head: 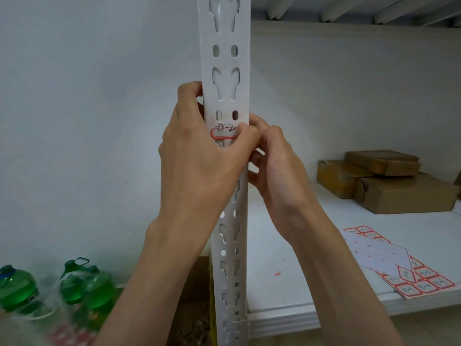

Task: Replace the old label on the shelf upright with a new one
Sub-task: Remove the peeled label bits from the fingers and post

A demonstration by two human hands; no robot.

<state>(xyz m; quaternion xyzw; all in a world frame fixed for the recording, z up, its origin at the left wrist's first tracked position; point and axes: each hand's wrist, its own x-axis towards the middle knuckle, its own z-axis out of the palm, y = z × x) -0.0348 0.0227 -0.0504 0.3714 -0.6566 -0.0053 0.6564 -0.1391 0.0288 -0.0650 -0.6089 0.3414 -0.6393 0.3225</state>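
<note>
- Nearest the camera, at lower left, three green bottles [74, 283] stand on the floor, partly wrapped in clear plastic film; more may be hidden below the frame.
- Just right of them rises one white perforated shelf upright [225, 58], which runs the full height of the view.
- On the white shelf board [287, 283] to its right lies one sheet of red-bordered labels [409, 270]. A peeled-back flap covers much of it, so about a dozen handwritten labels show, and an exact count is not possible. One tiny red scrap [277, 272] lies near the upright.
- Two hands meet on the upright at mid-height. The left hand [199, 156] wraps the post, fingers curled round its left edge and thumb laid across the front. The right hand [272, 158] has its fingertips bunched at the right end of one red-bordered label [223, 132] marked with handwriting.
- I cannot tell whether the right hand is pinching that edge or only pressing on it.
- My reading: this is either picking the old label's corner free or smoothing a new one down. The sheet already has gaps.
- If peeling, the next move calls for a slow pull, low along the metal, so the paper does not tear.
- Farthest back, three brown parcels [386, 178] are stacked on the shelf.
</note>
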